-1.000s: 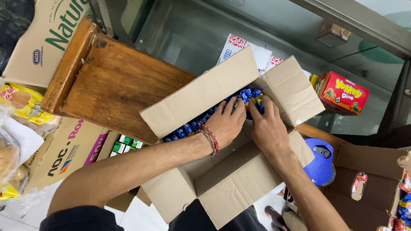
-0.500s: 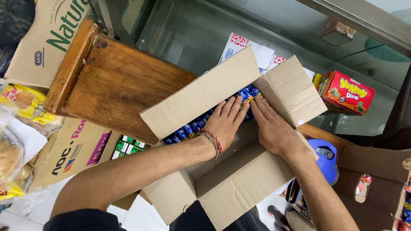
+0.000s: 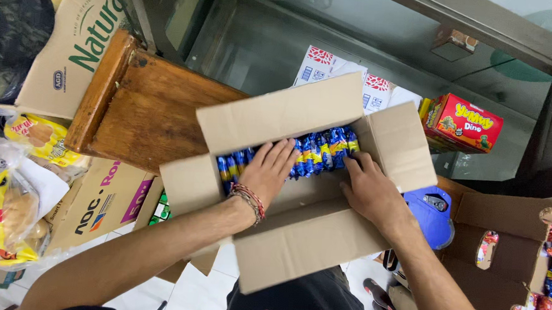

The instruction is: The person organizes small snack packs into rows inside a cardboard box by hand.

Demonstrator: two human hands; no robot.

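Note:
An open cardboard box (image 3: 312, 239) with its flaps spread holds a row of several blue snack packets (image 3: 320, 148). My left hand (image 3: 267, 173), with a red beaded bracelet at the wrist, lies flat inside the box with its fingers resting on the packets. My right hand (image 3: 367, 188) is also inside the box, its fingertips touching the right end of the packet row. Neither hand is closed around anything.
A wooden stool or board (image 3: 146, 107) sits left of the box. Other cardboard cartons (image 3: 74, 44) and bagged yellow snacks (image 3: 8, 216) lie at the left. A red snack box (image 3: 463, 124) stands at the right by a glass counter. A blue tape dispenser (image 3: 433, 213) and a carton of packets (image 3: 550, 276) are at the right.
My two hands have moved apart along the packet row, the left one toward the left and the right one toward the right. The view has shifted slightly.

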